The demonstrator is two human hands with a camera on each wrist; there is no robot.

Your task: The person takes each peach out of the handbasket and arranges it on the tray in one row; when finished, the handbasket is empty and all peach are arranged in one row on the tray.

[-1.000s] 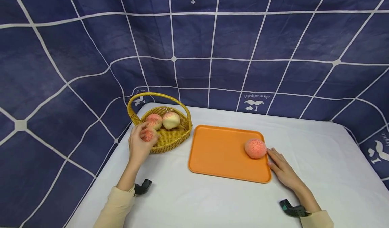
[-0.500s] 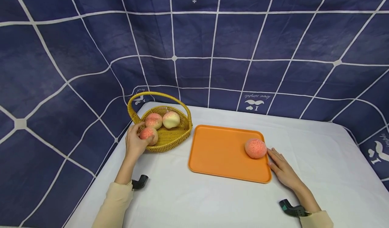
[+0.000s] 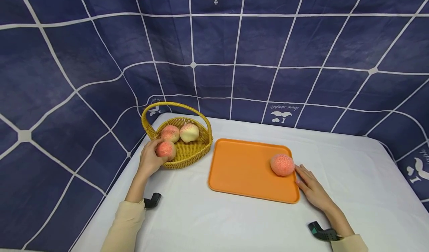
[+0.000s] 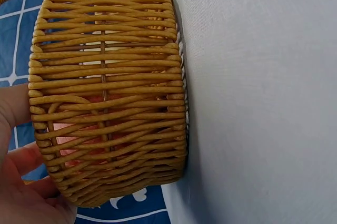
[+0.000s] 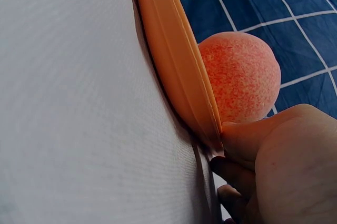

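Container one: a golden-brown woven wicker basket [image 3: 189, 161] with an arched handle [image 3: 175, 103], holding three peaches. At the back left lies a pink-and-cream round peach [image 3: 170, 133], at the back right a pale yellow round peach [image 3: 189, 132], and at the near left a speckled pink round peach [image 3: 167, 150]. Container two: a flat orange rectangular tray [image 3: 241, 170], bearing one coral-pink round peach [image 3: 282, 165] near its right edge. Both stand on a white-covered table [image 3: 218, 222], before a navy cloth with white grid lines [image 3: 254, 84]. The basket wall partly screens my left grip from the wrist view. My left hand [image 3: 149, 160] is curled round the near-left peach, thumb and fingers on opposite sides. My right hand [image 3: 314, 190], fingers extended and grasping nothing, touches the tray's right rim just beside its peach
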